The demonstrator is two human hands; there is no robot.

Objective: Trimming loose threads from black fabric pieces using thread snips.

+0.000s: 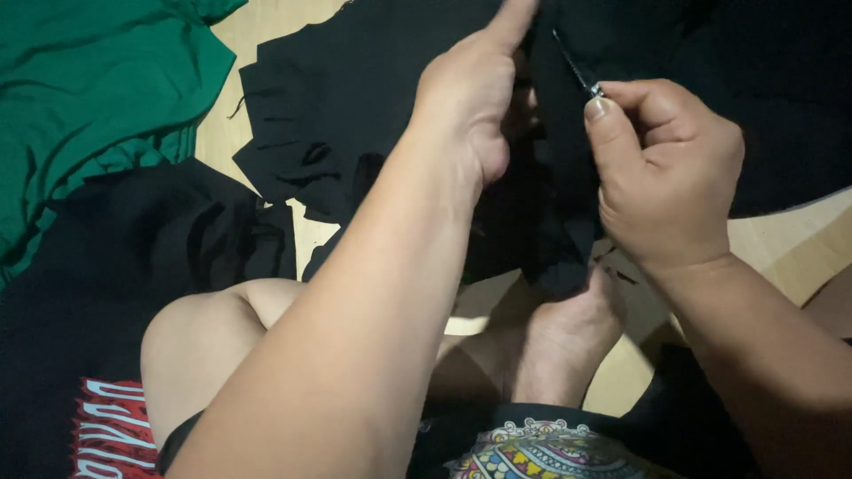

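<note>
**Two hands at a black cloth on the floor**

The left hand (pixel 475 106) lies flat on the black cloth (pixel 355 98) at the far middle, fingers stretched out and pressing it down. Just to its right, the right hand (pixel 666 173) is pinched shut on a thin metal tool (pixel 577 69), whose dark tip slants up and left onto the cloth. The two hands are close but not touching.

The cloth spreads over a pale wooden floor (pixel 781 248); its left edge is cut into strips. One green cloth (pixel 98 98) lies far left. A second black garment (pixel 98 355), with red and white print, sits near left. One bare knee (pixel 204 346) and one foot (pixel 568 337) are near the middle, and the left forearm crosses over them, hiding part of the leg.
</note>
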